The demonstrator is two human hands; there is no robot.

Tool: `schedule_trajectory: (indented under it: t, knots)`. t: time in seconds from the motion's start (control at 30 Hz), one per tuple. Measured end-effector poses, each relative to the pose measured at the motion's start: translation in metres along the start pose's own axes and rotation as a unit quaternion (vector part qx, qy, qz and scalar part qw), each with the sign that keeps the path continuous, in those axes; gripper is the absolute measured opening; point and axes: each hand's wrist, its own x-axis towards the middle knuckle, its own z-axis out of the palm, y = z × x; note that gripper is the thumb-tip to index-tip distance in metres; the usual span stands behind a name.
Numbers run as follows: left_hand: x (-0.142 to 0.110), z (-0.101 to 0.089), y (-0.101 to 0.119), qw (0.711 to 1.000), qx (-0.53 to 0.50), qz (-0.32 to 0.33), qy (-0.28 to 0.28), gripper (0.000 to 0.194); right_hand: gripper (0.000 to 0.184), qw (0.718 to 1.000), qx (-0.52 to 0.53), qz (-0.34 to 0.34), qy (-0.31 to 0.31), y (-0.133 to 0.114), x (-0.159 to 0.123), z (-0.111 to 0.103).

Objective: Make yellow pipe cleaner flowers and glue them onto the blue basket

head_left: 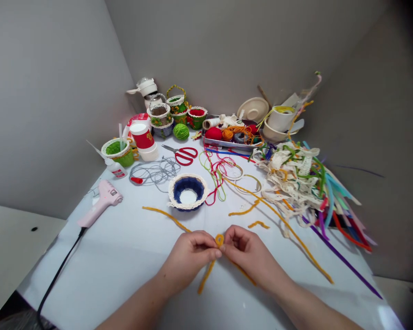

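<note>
My left hand and my right hand meet low in the middle of the white table. Both pinch one orange pipe cleaner, which is bent into a small loop between my fingertips. Its two ends trail down toward me under my hands. Beyond my hands stands a small blue cup trimmed with white lace. More orange pipe cleaner pieces lie loose to the right, and a long one lies to the left.
A pink glue gun with a black cord lies at the left. Red scissors, a grey wire coil, decorated cups, a tray of yarn and a heap of lace and coloured pipe cleaners fill the back and right.
</note>
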Motion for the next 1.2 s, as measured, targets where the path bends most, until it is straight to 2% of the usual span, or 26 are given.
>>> schedule_trajectory:
  t: [0.17, 0.4, 0.73, 0.87, 1.03, 1.1, 1.2]
  knots:
    - [0.0, -0.001, -0.003, 1.0, -0.007, -0.01, -0.001, 0.015, 0.02, 1.0, 0.023, -0.014, -0.015, -0.001, -0.002, 0.0]
    - [-0.002, 0.001, -0.007, 0.994, -0.073, -0.071, -0.032, 0.028, 0.025, 0.995, 0.067, 0.01, -0.073, -0.012, -0.005, -0.004]
    - [-0.001, 0.004, -0.012, 0.994, -0.084, -0.076, -0.006, 0.03, 0.026, 0.993, 0.095, 0.014, -0.066, -0.01, -0.003, -0.006]
    - [-0.003, 0.003, -0.011, 0.987, -0.12, -0.098, -0.035, 0.032, 0.029, 0.985, 0.144, 0.036, -0.094, -0.01, -0.002, -0.008]
    - [-0.003, 0.001, -0.013, 0.983, -0.146, -0.094, -0.066, 0.033, 0.029, 0.972, 0.189, 0.048, -0.13, -0.008, -0.002, -0.007]
    - [-0.002, 0.002, -0.014, 0.983, -0.141, -0.101, -0.055, 0.032, 0.028, 0.975, 0.183, 0.055, -0.117, -0.009, -0.002, -0.004]
    - [0.0, 0.006, -0.015, 0.988, -0.122, -0.094, -0.006, 0.027, 0.027, 0.981, 0.166, 0.071, -0.075, -0.009, -0.002, 0.0]
